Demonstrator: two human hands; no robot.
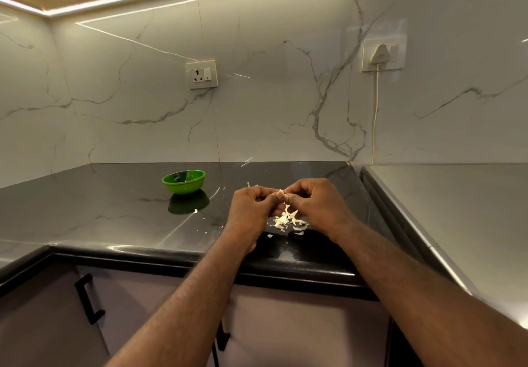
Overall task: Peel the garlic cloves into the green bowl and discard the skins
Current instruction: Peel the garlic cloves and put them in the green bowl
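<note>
Both hands: left hand [251, 204] and right hand [311, 198] pinch one small pale garlic clove [281, 193] between their fingertips.
Skins: papery white garlic skins [288, 219] heaped on the glossy black worktop [114, 212] beneath.
Bowl: round green bowl [184, 181], well apart leftward.

Fingertips of the left hand [251, 204] and right hand [311, 201] hide most of the garlic clove [281, 193].
</note>
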